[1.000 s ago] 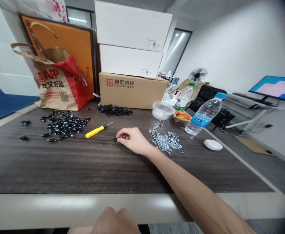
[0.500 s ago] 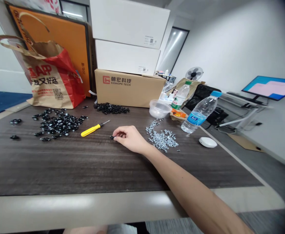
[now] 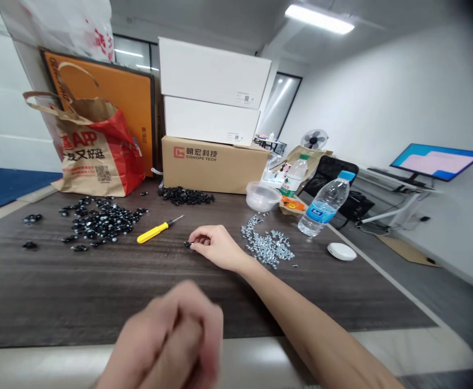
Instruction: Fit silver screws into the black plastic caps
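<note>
My right hand point(image 3: 214, 247) rests on the dark wooden table point(image 3: 99, 281), its fingertips pinched on a small black part point(image 3: 187, 244). My left hand point(image 3: 171, 340) is raised close to the camera at the bottom of the view, blurred, with its fingers curled in. A yellow-handled screwdriver point(image 3: 157, 229) lies just left of my right hand. A heap of silver screws point(image 3: 267, 246) sits just right of it. A spread of black parts point(image 3: 99, 221) lies further left, and a second pile of black parts point(image 3: 186, 195) lies by the cardboard box.
A brown and red paper bag point(image 3: 94, 146) stands at the back left. A cardboard box point(image 3: 214, 165) bears two white boxes. A clear plastic bowl point(image 3: 263, 195), a water bottle point(image 3: 321, 205) and a white round disc point(image 3: 342, 251) stand to the right. A monitor point(image 3: 437, 162) is beyond.
My left hand has risen from below the table edge into view near the camera. My right hand has stayed pinched on the black part. The view has tilted upward a little.
</note>
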The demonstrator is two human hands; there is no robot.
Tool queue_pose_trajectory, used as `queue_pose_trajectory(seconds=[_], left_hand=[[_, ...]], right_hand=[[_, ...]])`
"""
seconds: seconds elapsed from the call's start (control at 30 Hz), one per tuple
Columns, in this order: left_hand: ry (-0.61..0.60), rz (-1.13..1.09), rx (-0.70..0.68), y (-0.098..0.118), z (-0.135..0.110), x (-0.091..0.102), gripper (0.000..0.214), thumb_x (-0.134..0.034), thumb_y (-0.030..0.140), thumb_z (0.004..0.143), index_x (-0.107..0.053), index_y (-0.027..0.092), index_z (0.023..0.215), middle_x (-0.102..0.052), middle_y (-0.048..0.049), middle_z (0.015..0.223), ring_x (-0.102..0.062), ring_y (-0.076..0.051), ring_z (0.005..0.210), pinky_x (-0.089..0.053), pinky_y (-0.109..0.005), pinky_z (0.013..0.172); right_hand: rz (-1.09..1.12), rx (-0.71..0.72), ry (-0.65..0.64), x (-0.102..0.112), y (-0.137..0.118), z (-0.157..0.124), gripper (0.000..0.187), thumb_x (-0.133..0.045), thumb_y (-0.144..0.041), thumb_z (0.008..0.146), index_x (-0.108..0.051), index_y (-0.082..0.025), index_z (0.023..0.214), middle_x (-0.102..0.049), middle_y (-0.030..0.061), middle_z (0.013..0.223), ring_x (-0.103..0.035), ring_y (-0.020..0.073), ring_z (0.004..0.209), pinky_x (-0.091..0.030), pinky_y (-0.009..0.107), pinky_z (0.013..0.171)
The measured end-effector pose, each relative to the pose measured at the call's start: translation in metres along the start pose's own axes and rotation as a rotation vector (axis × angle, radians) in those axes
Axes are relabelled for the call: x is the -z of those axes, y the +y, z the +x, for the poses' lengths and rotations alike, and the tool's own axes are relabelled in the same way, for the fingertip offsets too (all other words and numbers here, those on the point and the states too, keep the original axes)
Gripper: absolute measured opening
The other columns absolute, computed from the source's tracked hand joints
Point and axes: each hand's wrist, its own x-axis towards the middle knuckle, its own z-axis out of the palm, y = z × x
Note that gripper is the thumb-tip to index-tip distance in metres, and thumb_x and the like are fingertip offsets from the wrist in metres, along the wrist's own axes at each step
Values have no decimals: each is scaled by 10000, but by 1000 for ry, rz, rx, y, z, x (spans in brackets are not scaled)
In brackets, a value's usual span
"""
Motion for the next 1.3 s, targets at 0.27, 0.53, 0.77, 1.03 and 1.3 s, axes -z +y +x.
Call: queue_pose_trajectory(seconds=[0.27,0.53,0.77,1.03,1.3], left_hand=[[469,305,-356,24,124,71,594,-375,449,1062,-303,238,512,-353,63,431,-318,-122,430,-248,-279,463],[177,547,-109,-30,118,112,411,-653,477,938,-637,166,670,-613,44,622,-578,-150,582,-470,-297,636],[-53,365,30,-46,106,111,324,-670,378,873,-750,174,1112,-737,-55,853,-611,-185,665,-460,-251,494],[-125,216,16,-55,111,114,225,-757,289,804,-807,150,975,-666,-20,706,-556,-152,627,-530,-266,555],[-86,101,-2,-61,115,117,190,-794,315,789,-804,170,911,-723,-48,863,-573,-137,616,-521,-260,544]], right_hand=[[15,-20,16,1,-3,-2,98,-684,-110,824,-751,-168,866,-713,1,743,-623,128,656,-470,219,627],[-13,27,56,2,-15,-4,138,-653,-102,830,-763,-180,862,-742,15,782,-629,144,661,-484,243,640],[1,129,183,-1,-31,-7,162,-625,-102,853,-753,-199,826,-726,19,798,-640,160,715,-483,267,683],[-5,215,312,-8,-38,-9,184,-612,-105,844,-755,-216,810,-721,24,763,-650,163,678,-502,278,647],[40,167,391,-8,-35,-9,140,-667,-126,815,-759,-217,870,-742,19,786,-670,158,676,-526,268,631]])
